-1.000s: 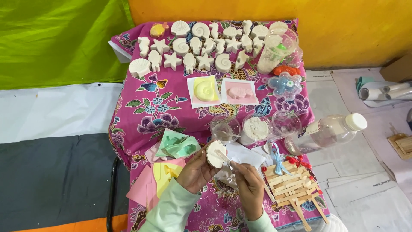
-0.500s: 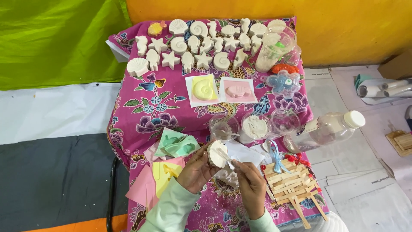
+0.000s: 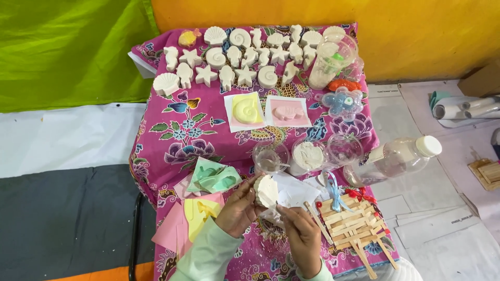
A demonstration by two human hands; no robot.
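Observation:
My left hand (image 3: pixel 238 209) grips a white plaster shell cast (image 3: pixel 265 190) over the near edge of a pink flowered tablecloth (image 3: pixel 172 135). My right hand (image 3: pixel 301 238) is just below it, fingertips pinched at the cast's lower edge beside a crumpled clear plastic bag (image 3: pixel 291 191). White crumbs (image 3: pixel 271 240) lie on the cloth under both hands.
Several white plaster shells and starfish (image 3: pixel 245 57) fill the far end. A yellow mould (image 3: pixel 246 111) and a pink mould (image 3: pixel 287 112) lie mid-table. Clear cups (image 3: pixel 271 157), a plastic bottle (image 3: pixel 396 157), a wooden stick raft (image 3: pixel 350 221) and green moulds (image 3: pixel 213 176) surround my hands.
My hands and the cast have stayed in nearly the same place; the cast has turned slightly in my left hand while the right fingers work at its lower edge.

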